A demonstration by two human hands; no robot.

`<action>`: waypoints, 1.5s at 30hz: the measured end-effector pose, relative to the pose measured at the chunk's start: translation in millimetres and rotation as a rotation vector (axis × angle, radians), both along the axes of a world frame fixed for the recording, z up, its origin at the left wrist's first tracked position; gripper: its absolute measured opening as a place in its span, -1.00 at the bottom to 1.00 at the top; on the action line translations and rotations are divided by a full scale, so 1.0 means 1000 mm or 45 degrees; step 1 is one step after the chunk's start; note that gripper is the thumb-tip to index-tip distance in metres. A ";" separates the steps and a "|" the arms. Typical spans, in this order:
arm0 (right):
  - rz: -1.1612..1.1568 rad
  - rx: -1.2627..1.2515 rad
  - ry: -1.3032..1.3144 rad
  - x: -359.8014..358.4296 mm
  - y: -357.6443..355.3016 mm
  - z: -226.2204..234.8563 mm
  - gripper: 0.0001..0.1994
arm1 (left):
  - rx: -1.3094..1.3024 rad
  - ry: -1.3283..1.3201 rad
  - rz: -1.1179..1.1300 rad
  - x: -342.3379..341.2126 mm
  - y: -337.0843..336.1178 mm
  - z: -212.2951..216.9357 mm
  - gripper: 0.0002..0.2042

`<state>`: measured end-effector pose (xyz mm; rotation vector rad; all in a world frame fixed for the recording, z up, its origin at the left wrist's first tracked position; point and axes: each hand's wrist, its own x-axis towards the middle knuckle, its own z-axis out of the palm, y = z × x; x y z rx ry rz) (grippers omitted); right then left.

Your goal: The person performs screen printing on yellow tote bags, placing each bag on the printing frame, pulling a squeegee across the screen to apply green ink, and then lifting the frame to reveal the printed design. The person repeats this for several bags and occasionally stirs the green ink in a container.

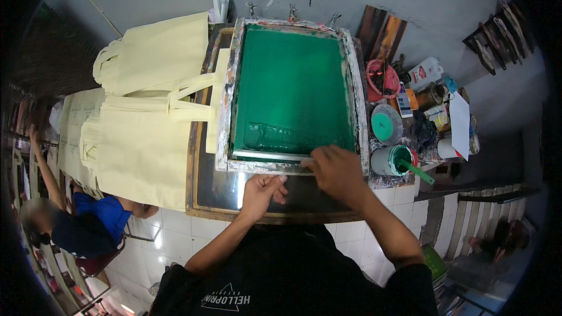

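A screen-printing frame (362, 111) with a worn, paint-crusted rim lies in front of me, its mesh (293, 76) covered in green ink. Along the mesh's near edge rests a squeegee (269, 155) with a pale, straight bar, and thicker ink streaks lie just beyond it. My right hand (338, 172) is closed around the squeegee toward its right end, the fingers bent over it. Just below the frame's near rim is my left hand (262, 196), fingers curled in and thumb against them; nothing shows in its grasp. Pale yellow fabric (218, 99) with strap handles pokes out under the frame's left side.
Stacks of pale yellow bags (146, 140) lie left of the frame. At right stand a tub of green ink (383, 161) with a green-handled tool (418, 171), a bowl of green ink (383, 126), a pink basket (383, 79) and a phone (404, 100). A seated person (88, 222) is at far left.
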<state>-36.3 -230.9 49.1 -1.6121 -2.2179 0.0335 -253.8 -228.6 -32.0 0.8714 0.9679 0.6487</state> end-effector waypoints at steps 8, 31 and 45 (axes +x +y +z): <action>0.016 0.222 -0.121 0.026 0.093 -0.035 -0.73 | -0.058 0.041 0.005 -0.003 -0.001 0.002 -0.67; -0.287 0.079 -0.200 0.064 0.275 -0.024 -0.27 | 1.987 1.043 0.054 0.039 0.310 0.079 -0.66; -0.231 0.103 -0.148 0.041 0.170 -0.028 -0.39 | 1.597 1.086 -0.321 0.012 0.240 0.066 -0.77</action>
